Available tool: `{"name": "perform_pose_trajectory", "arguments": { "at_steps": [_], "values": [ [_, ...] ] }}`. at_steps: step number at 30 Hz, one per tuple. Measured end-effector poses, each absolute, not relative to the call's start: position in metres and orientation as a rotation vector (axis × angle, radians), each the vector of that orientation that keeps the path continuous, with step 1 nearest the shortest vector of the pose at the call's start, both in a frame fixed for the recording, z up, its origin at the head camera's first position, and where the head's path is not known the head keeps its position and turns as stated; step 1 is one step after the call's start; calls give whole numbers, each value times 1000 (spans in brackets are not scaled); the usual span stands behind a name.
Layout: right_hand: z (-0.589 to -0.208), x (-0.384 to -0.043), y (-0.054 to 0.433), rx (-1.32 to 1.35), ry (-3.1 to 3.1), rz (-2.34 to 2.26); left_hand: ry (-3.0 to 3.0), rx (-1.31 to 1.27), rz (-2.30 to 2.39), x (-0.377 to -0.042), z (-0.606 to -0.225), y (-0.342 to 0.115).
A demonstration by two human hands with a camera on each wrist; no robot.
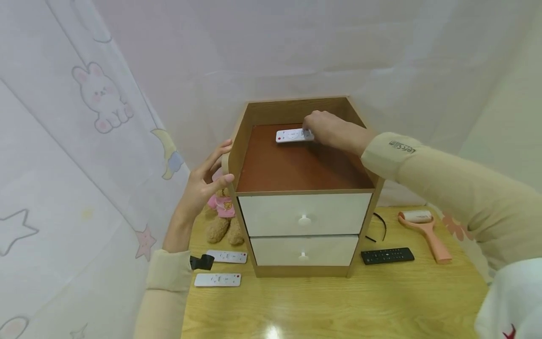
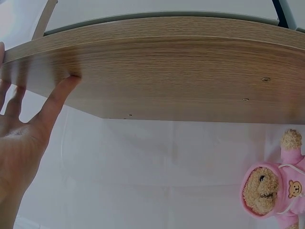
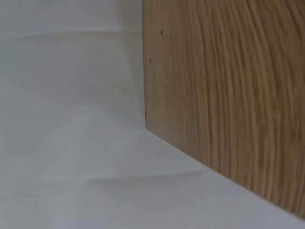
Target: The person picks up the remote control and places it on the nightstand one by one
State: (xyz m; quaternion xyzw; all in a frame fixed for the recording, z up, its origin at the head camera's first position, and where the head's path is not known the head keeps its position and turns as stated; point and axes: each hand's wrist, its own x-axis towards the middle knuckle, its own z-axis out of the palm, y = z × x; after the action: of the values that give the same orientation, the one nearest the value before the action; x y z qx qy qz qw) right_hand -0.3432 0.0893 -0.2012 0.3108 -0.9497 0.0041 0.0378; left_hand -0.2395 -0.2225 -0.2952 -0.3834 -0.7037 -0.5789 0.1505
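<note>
**A boxy light-brown wooden cabinet (image 1: 302,271), a bare left hand (image 1: 201,184), a bare right hand (image 1: 327,128) and a slim white plastic remote (image 1: 291,135)**

A big pale cloth wall (image 1: 203,52) hangs at the back and sides, with a bunny, a moon and stars on its left part. Below is a shiny yellow-brown wooden table (image 1: 330,306).

The cabinet stands on the table. Its top is like a tray, with a flat red-brown floor (image 1: 283,167). On its front are two flat cream drawers (image 1: 275,216), one above the other, both pushed in.

Two long cream cloth sleeves (image 1: 449,183) cover the person's arms. The right one has dark letters and reaches over the cabinet.

A fluffy brown teddy bear in a pink top (image 1: 223,208) is beside the cabinet's left wall.

The left hand is spread out, fingertips touching the outside of that wall.

The right hand is inside the tray. Its fingers curl over the right end of the white remote and grip it. The remote is near the back, sideways, buttons up. I can't tell if it touches the floor.

A peach plastic roller with a white roll (image 1: 429,236) lies on the table at the right. Near it is a long black remote (image 1: 387,255). Two more white plastic remotes (image 1: 218,280) lie at the left, one behind the other.

A thin black curved band (image 1: 384,226) pokes out beside the cabinet. Smallest are the round white drawer knobs (image 1: 304,220).
</note>
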Motion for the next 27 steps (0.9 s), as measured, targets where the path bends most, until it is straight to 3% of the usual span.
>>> {"name": "perform_pose_trajectory", "arguments": {
  "at_steps": [27],
  "values": [
    [-195, -346, 83, 1029, -3027, -102, -2033, -1086, -1630, -228, -283, -226]
  ]
}}
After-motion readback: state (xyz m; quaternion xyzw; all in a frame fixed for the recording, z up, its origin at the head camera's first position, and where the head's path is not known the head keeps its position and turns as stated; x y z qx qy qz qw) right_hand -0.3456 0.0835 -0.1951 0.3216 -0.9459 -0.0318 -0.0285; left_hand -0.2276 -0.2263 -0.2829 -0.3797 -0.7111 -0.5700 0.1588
